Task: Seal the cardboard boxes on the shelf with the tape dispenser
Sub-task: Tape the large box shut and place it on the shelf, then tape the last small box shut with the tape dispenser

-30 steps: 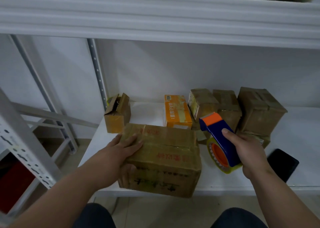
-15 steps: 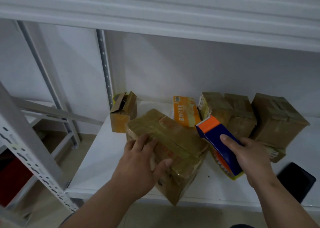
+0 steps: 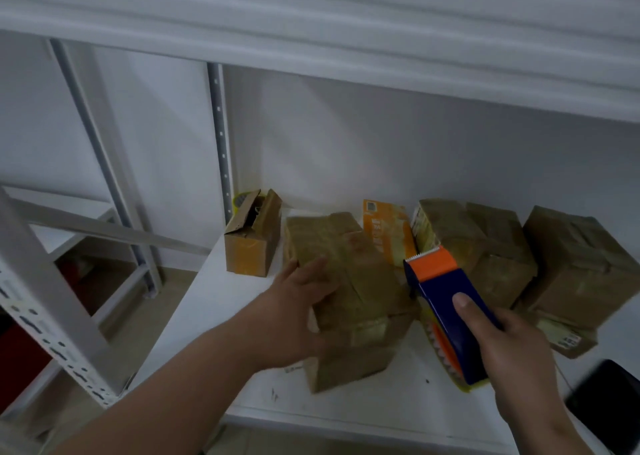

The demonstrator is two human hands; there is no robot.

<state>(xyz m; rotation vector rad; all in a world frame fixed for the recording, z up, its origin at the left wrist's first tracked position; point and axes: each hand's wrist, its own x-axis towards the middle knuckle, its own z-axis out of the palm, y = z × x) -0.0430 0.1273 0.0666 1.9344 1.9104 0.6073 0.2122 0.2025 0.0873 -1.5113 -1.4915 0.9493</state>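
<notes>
The white shelf (image 3: 214,344) carries everything here, with a row of cardboard boxes along its back. The largest thing in play is the big brown box (image 3: 349,299), already wrapped in glossy tape, which stands near the front edge between the two hands. Its long axis runs from the front of the shelf toward the back wall, slightly angled to the left, so the top face stretches away from the person.

The left hand (image 3: 298,316) lies against the box's left side, fingers spread over the top left edge and thumb low on the near face, steadying it. The right hand (image 3: 502,347) is wrapped around the blue and orange tape dispenser (image 3: 446,312), index finger laid straight along its blue back. The dispenser's orange toothed end points away from the person and sits just beside the box's right edge, about level with the top face; whether it touches the cardboard cannot be told.

So the right hand is the nearer one for taping, and I judge the coming pass would run along the box's length, from near to far or the reverse, with the left hand bracing.

Behind stand a small open box (image 3: 251,243) at the left, an orange box (image 3: 388,233), and two more taped brown boxes (image 3: 485,243) at the right. A dark phone (image 3: 606,395) lies at the right edge.
</notes>
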